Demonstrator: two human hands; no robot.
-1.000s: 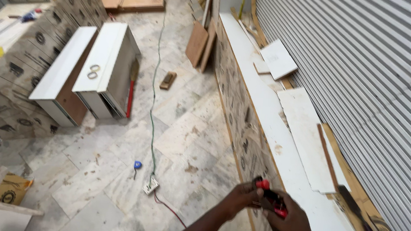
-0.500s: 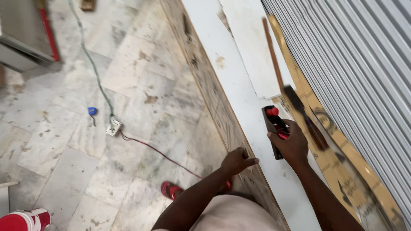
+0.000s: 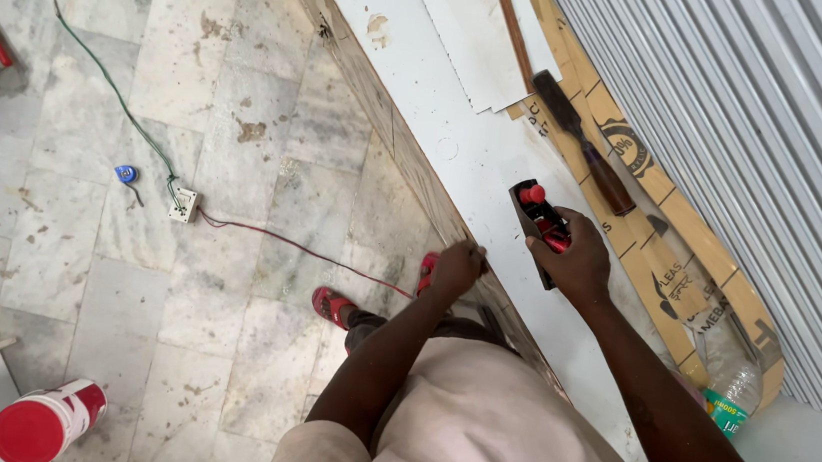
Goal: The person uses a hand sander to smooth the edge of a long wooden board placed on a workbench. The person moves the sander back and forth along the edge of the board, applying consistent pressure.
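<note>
The right hand (image 3: 580,265) is closed over the rear of a small hand plane (image 3: 539,223), dark-bodied with a red knob at its front, which sits flat on the white bench (image 3: 458,155) a little way in from the bench's near edge. The left hand (image 3: 456,268) curls its fingers over that near edge, gripping the rim where the white top meets the patterned side face; it carries nothing else.

Ahead of the plane the white top runs bare along the edge, with open room. Toward the far side lies a loose white sheet (image 3: 471,26), its edge overlapping the top, and just beyond it a chisel (image 3: 585,147) with a brown wooden handle rests slantwise on a strip of printed cardboard (image 3: 672,236). The cardboard lies against the grey corrugated shutter (image 3: 791,147). A plastic bottle (image 3: 729,387) lies at the cardboard's near end.

Below the bench edge, red sandals (image 3: 332,304) stand on the marble floor (image 3: 225,73), where a cable (image 3: 95,70) runs to a small white socket (image 3: 182,204). A red-capped can (image 3: 46,422) stands at the lower left.
</note>
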